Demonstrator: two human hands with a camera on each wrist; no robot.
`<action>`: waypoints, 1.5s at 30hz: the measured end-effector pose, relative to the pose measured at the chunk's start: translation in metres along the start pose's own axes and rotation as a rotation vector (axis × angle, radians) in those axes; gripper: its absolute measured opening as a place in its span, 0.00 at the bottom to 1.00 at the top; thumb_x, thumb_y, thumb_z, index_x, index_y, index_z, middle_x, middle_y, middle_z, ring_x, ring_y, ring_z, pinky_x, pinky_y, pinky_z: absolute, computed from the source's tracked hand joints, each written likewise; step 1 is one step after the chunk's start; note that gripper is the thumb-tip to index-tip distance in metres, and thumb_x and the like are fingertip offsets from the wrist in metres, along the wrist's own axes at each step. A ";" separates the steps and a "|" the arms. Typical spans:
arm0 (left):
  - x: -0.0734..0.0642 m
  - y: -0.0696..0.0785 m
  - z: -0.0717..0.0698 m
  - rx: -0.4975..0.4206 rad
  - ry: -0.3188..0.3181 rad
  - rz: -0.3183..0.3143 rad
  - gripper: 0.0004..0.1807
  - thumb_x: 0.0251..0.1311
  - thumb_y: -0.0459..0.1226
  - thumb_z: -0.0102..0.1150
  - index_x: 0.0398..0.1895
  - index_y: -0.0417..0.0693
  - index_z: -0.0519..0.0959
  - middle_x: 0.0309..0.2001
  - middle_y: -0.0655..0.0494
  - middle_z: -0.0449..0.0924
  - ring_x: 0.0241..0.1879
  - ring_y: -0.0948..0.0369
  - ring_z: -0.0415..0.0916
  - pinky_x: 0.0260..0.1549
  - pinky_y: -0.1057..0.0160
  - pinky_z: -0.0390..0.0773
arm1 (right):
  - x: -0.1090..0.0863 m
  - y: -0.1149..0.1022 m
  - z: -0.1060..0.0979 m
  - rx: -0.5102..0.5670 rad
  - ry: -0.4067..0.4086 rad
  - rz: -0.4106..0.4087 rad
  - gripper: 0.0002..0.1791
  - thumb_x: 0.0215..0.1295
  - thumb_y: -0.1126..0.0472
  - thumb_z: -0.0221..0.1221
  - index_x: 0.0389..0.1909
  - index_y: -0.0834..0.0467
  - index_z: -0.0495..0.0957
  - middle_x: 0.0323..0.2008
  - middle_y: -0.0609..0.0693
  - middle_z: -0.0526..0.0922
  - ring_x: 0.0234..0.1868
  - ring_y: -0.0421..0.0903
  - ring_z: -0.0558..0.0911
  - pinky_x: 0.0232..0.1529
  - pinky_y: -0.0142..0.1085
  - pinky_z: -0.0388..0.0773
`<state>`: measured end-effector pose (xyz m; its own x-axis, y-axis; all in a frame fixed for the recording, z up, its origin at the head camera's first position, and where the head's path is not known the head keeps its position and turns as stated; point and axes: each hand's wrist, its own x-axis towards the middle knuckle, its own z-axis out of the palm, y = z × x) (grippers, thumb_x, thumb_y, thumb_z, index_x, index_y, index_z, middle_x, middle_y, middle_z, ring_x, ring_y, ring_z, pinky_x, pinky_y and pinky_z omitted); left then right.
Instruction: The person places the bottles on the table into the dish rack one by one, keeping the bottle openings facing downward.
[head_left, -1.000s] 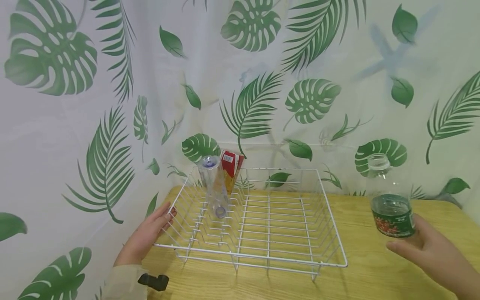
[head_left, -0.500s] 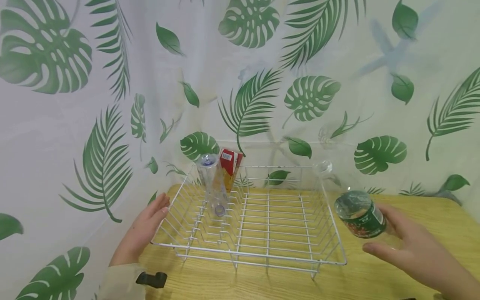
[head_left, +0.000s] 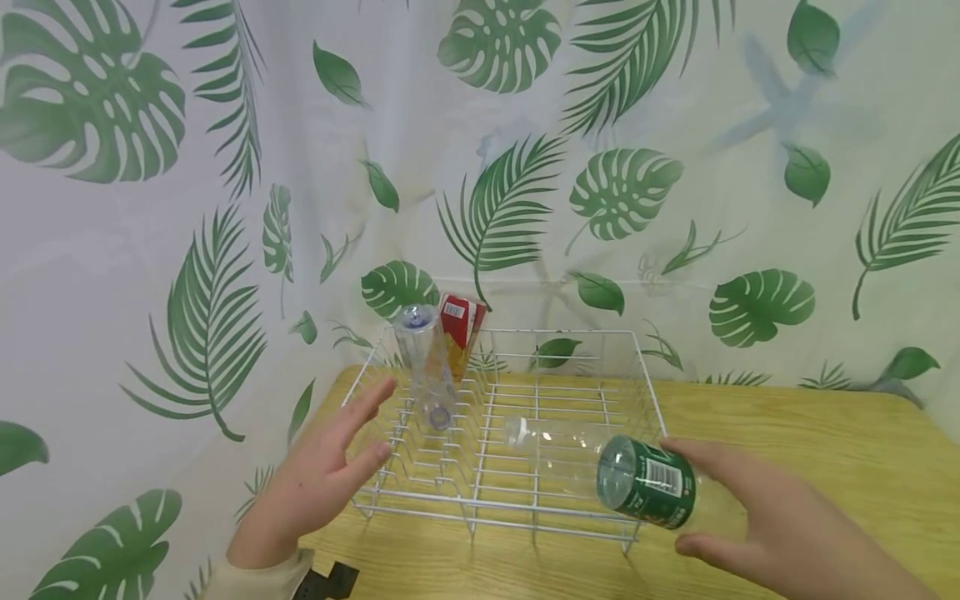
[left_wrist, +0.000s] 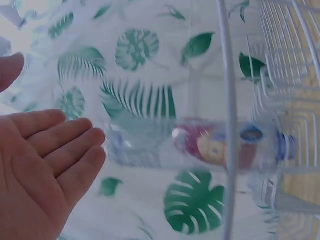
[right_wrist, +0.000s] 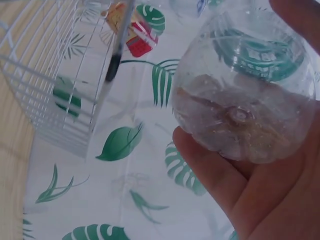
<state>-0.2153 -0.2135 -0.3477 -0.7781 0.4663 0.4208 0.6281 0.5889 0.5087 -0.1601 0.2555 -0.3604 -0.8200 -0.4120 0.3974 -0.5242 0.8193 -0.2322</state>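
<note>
My right hand (head_left: 787,525) grips the base end of a clear plastic bottle (head_left: 647,483) with a green label. The bottle lies tilted over the right side of a white wire dish rack (head_left: 536,504), its neck pointing left. In the right wrist view the ridged bottom of the bottle (right_wrist: 240,125) faces the camera, fingers and thumb around it. My left hand (head_left: 315,479) is at the rack's left side, fingers extended, holding nothing. A second clear bottle (head_left: 423,358) leans neck down in the rack's left part; its printed label (left_wrist: 215,145) shows in the left wrist view.
A red and yellow carton (head_left: 459,333) leans behind the second bottle at the rack's back left. The rack stands on a wooden table (head_left: 840,433). A leaf-patterned curtain (head_left: 675,100) hangs close behind and along the left.
My right hand has brought the green-labelled bottle leftward over the rack, tipping it from upright to nearly level. The left hand has moved off the rack's left edge, rightward over it.
</note>
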 end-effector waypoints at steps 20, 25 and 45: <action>-0.006 0.075 0.062 0.374 -0.262 0.386 0.45 0.68 0.57 0.59 0.81 0.50 0.54 0.76 0.56 0.62 0.72 0.59 0.63 0.64 0.55 0.72 | 0.000 -0.044 0.029 -0.035 -0.035 -0.277 0.42 0.57 0.32 0.67 0.71 0.43 0.70 0.56 0.37 0.81 0.49 0.42 0.84 0.39 0.40 0.85; -0.004 0.077 0.076 0.410 -0.301 0.371 0.46 0.66 0.54 0.64 0.80 0.49 0.55 0.75 0.55 0.63 0.69 0.59 0.67 0.62 0.57 0.74 | 0.005 -0.051 0.038 -0.058 0.045 -0.350 0.43 0.54 0.35 0.71 0.69 0.48 0.73 0.56 0.38 0.81 0.49 0.40 0.83 0.40 0.38 0.84; -0.004 0.083 0.114 0.384 -0.264 0.379 0.43 0.61 0.53 0.68 0.73 0.44 0.63 0.63 0.54 0.75 0.60 0.60 0.75 0.53 0.60 0.80 | 0.010 -0.051 0.050 -0.058 0.182 -0.533 0.39 0.57 0.38 0.70 0.65 0.54 0.77 0.54 0.42 0.82 0.50 0.42 0.82 0.39 0.38 0.84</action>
<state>-0.1612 -0.0914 -0.3932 -0.5080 0.8097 0.2939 0.8517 0.5231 0.0310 -0.1530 0.1893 -0.3891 -0.3900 -0.7031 0.5946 -0.8370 0.5398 0.0894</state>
